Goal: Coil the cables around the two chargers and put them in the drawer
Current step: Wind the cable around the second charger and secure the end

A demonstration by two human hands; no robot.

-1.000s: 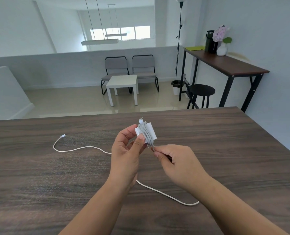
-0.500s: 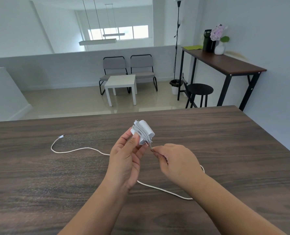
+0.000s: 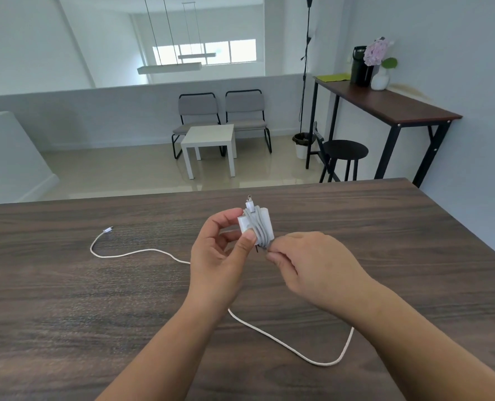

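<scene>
A white charger block (image 3: 266, 219) with several turns of white cable wound round it is held above the dark wooden table (image 3: 66, 299). My left hand (image 3: 220, 256) pinches the block between thumb and fingers. My right hand (image 3: 313, 264) pinches the cable right below the block. The loose cable (image 3: 284, 347) loops on the table under my arms and runs left to its free plug (image 3: 107, 230). A second plug sticks up from the top of the coil. No second charger and no drawer are in view.
The table's far edge (image 3: 240, 189) lies just beyond my hands; its right edge slants down at the frame's right. Beyond are a white side table (image 3: 208, 140), two chairs, a black stool (image 3: 344, 151) and a high desk (image 3: 385, 102).
My right hand has risen close under the charger, drawing the cable with it. The loop on the table has shifted right beneath my right forearm. My left hand keeps its hold.
</scene>
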